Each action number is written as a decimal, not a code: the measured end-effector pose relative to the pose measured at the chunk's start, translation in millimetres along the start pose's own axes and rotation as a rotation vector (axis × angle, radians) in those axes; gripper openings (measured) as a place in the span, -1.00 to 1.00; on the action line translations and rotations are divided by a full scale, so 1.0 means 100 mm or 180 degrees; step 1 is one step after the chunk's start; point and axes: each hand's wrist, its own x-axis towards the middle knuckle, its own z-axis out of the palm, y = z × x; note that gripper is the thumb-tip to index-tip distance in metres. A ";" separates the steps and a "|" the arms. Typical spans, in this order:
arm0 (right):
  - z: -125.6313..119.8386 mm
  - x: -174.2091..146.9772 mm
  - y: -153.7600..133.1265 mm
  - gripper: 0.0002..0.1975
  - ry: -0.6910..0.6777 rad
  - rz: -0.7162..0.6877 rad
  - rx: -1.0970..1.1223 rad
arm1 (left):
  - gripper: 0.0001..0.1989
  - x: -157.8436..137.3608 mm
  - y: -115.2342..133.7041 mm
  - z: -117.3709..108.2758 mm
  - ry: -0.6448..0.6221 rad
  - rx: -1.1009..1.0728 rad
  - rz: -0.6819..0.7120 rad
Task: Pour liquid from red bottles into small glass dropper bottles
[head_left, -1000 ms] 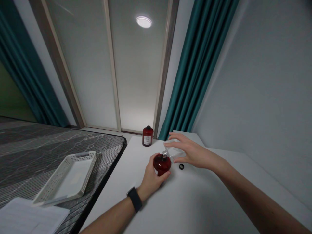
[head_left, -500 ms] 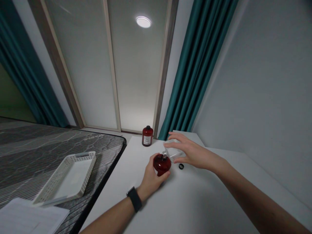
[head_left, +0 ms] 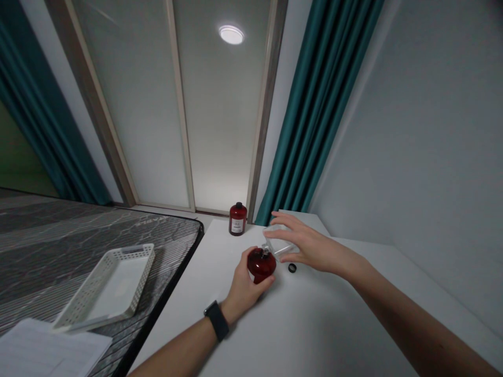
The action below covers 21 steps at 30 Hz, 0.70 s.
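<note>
My left hand (head_left: 246,287) is wrapped round a dark red bottle (head_left: 261,265) on the white table, its thumb along the near side. In my right hand (head_left: 301,242) is a clear glass bottle (head_left: 280,241), gripped between fingers and thumb and tilted sideways. The neck of the clear bottle meets the mouth of the red one from above. Whether liquid passes between them is too small to tell. Just right of the bottles, a black cap (head_left: 292,268) lies on the table.
A second red bottle (head_left: 238,219) with a white label and black cap stands at the table's back edge. To the left, a white plastic basket (head_left: 143,277) and paper sheets (head_left: 51,348) lie on a dark grey surface (head_left: 168,238). Green curtains (head_left: 302,120) hang behind.
</note>
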 end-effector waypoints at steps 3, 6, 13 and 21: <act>0.02 0.00 0.02 -0.39 0.0016 -0.0049 -0.0050 | -0.31 0.00 0.01 0.00 0.0011 0.0000 -0.0029; 0.02 0.00 0.03 -0.40 0.0017 -0.0076 -0.0086 | -0.32 0.00 0.01 0.00 0.0008 -0.0001 -0.0033; 0.02 0.00 0.03 -0.40 0.0047 -0.0114 -0.0038 | -0.31 0.00 -0.01 0.00 -0.0019 -0.0030 0.0010; 0.00 0.00 0.01 -0.38 0.0036 -0.0177 -0.0060 | -0.32 0.00 0.03 -0.01 -0.0014 -0.0011 -0.0009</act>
